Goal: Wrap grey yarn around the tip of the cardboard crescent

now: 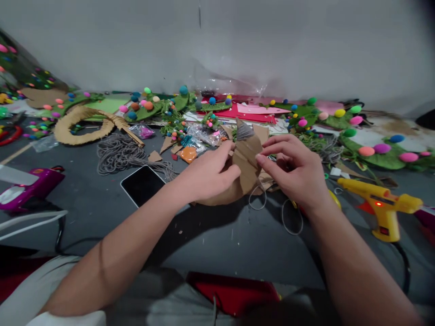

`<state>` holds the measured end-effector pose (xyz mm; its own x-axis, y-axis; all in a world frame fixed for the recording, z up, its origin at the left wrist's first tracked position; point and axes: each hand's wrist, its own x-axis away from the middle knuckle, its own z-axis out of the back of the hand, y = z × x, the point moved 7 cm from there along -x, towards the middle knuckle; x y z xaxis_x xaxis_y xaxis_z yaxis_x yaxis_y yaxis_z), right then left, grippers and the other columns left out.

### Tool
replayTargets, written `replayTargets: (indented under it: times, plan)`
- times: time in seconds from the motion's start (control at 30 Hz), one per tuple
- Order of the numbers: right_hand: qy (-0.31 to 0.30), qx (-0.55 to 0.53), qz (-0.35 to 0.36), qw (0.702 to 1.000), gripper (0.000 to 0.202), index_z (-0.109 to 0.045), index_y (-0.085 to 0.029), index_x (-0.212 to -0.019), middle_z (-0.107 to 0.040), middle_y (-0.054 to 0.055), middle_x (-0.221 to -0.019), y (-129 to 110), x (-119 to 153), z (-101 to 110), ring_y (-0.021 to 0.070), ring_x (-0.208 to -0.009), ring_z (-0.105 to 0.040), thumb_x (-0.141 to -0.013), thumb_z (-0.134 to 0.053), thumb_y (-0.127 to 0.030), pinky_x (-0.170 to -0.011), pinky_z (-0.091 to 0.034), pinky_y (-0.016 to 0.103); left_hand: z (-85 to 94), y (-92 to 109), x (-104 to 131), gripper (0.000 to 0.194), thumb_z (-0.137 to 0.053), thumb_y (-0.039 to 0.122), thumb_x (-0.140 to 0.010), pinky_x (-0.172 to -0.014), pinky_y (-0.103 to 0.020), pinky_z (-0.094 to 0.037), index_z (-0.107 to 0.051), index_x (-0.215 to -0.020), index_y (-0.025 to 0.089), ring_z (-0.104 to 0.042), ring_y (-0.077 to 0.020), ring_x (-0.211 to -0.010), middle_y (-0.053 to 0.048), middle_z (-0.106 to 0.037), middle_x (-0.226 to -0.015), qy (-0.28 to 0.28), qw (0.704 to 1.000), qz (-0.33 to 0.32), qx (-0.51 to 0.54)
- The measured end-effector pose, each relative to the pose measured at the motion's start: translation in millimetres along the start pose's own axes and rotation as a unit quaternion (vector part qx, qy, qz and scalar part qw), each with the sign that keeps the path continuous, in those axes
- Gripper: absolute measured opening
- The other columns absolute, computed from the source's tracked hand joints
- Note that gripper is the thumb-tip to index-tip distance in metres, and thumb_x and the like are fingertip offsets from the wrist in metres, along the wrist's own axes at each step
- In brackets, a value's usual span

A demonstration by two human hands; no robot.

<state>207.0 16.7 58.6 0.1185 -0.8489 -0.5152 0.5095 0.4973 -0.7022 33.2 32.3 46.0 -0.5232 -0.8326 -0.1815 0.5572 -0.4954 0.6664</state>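
A curved piece of brown cardboard (pixel 246 163) is held up a little over the table, its pointed tip wrapped in grey cord (pixel 244 131). My left hand (pixel 217 174) grips it from the left, thumb on the near face. At its right edge, my right hand (pixel 294 170) has thumb and forefinger pinched together, seemingly on the cord; the fingertips partly hide it. Thin loops of the cord (pixel 258 199) hang below the cardboard and beneath my right hand. The lower part of the cardboard is covered by my left hand.
A yellow glue gun (pixel 384 203) with a red light stands right, a purple glue gun (pixel 30 188) left. A phone (pixel 142 184), a heap of grey cord (pixel 118 154) and a cardboard ring (pixel 83 126) lie left. Green leaf shapes with pompoms (pixel 380 149) line the back.
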Motion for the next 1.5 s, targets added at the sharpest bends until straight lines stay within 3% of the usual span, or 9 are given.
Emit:
replayTargets:
  times: [0.17, 0.33, 0.43, 0.53, 0.67, 0.83, 1.13, 1.3, 1.5]
  plan:
    - [-0.019, 0.027, 0.018, 0.999, 0.007, -0.070, -0.020, -0.085, -0.067, 0.006, -0.107, -1, 0, -4, 0.0106, -0.065, -0.052, -0.088, -0.072, -0.027, -0.047, -0.035, 0.027, 0.0, -3, -1, 0.026, -0.045, 0.033, -0.099, -0.065, -0.034, -0.043, -0.057, -0.119, 0.020, -0.066, -0.0258, -0.080, -0.009, -0.072, -0.095, -0.028, 0.988, 0.014, -0.149]
    - [-0.042, 0.052, 0.033, 0.997, 0.007, -0.072, -0.019, -0.087, -0.066, 0.006, -0.109, -1, 2, -10, 0.0048, -0.051, -0.040, -0.088, -0.071, -0.026, -0.046, -0.033, 0.027, 2.9, -3, -3, 0.023, -0.042, 0.022, -0.097, -0.069, -0.034, -0.043, -0.055, -0.116, 0.021, -0.067, -0.0263, -0.092, -0.010, -0.071, -0.110, -0.034, 0.987, -0.001, -0.154]
    - [-0.057, 0.062, 0.041, 0.996, 0.007, -0.072, -0.019, -0.089, -0.067, 0.006, -0.110, -1, 3, -14, 0.0041, -0.050, -0.037, -0.089, -0.070, -0.025, -0.047, -0.035, 0.027, 4.4, -3, -2, 0.022, -0.037, 0.026, -0.100, -0.064, -0.034, -0.039, -0.054, -0.114, 0.021, -0.067, -0.0271, -0.090, -0.010, -0.072, -0.108, -0.037, 0.981, 0.008, -0.191]
    - [-0.062, 0.064, 0.045, 0.995, 0.006, -0.070, -0.019, -0.090, -0.069, 0.005, -0.107, -2, 4, -17, 0.0073, -0.057, -0.045, -0.090, -0.069, -0.025, -0.051, -0.037, 0.027, 5.9, 0, -1, 0.030, -0.031, 0.039, -0.105, -0.061, -0.034, -0.035, -0.055, -0.107, 0.020, -0.068, -0.0277, -0.087, -0.008, -0.073, -0.099, -0.022, 0.972, 0.014, -0.234]
    - [-0.070, 0.077, 0.047, 0.993, 0.004, -0.069, -0.019, -0.091, -0.068, 0.004, -0.103, -6, 6, -20, 0.0077, -0.058, -0.045, -0.090, -0.067, -0.021, -0.053, -0.036, 0.027, 5.0, 5, -2, 0.049, -0.026, 0.057, -0.105, -0.056, -0.033, -0.028, -0.058, -0.100, 0.020, -0.070, -0.0265, -0.079, -0.006, -0.074, -0.086, 0.016, 0.960, 0.011, -0.279]
    - [-0.073, 0.096, 0.059, 0.991, 0.004, -0.068, -0.018, -0.090, -0.067, 0.004, -0.102, -11, 7, -22, 0.0067, -0.056, -0.041, -0.091, -0.067, -0.021, -0.053, -0.034, 0.027, 6.4, 6, -2, 0.045, -0.031, 0.052, -0.105, -0.052, -0.032, -0.019, -0.062, -0.098, 0.021, -0.070, -0.0245, -0.072, -0.005, -0.073, -0.079, 0.082, 0.938, 0.003, -0.337]
    - [-0.050, 0.081, 0.042, 0.995, 0.008, -0.065, -0.019, -0.090, -0.069, 0.003, -0.091, -10, 8, -22, 0.0090, -0.058, -0.043, -0.093, -0.065, -0.027, -0.056, -0.036, 0.028, 11.3, 0, -2, 0.052, -0.028, 0.056, -0.105, -0.053, -0.031, -0.020, -0.065, -0.089, 0.023, -0.065, -0.0211, -0.068, -0.004, -0.070, -0.074, 0.109, 0.941, 0.011, -0.319]
    - [-0.038, 0.056, -0.036, 0.997, 0.019, -0.069, -0.020, -0.091, -0.059, 0.000, -0.066, -2, 9, -19, 0.0105, -0.051, -0.042, -0.093, -0.065, -0.038, -0.050, -0.033, 0.028, 15.9, -2, -1, 0.053, -0.029, 0.058, -0.104, -0.055, -0.031, -0.020, -0.065, -0.085, 0.023, -0.061, -0.0202, -0.067, -0.004, -0.069, -0.072, 0.119, 0.951, 0.013, -0.287]
    - [-0.080, -0.062, -0.099, 0.990, 0.024, -0.066, -0.019, -0.086, -0.065, 0.003, -0.072, 7, 4, -22, 0.0136, -0.062, -0.058, -0.094, -0.064, -0.042, -0.056, -0.046, 0.027, 26.2, -4, -2, 0.051, -0.036, 0.055, -0.103, -0.060, -0.030, -0.030, -0.060, -0.074, 0.021, -0.055, -0.0173, -0.066, -0.002, -0.062, -0.067, 0.123, 0.973, -0.003, -0.197]
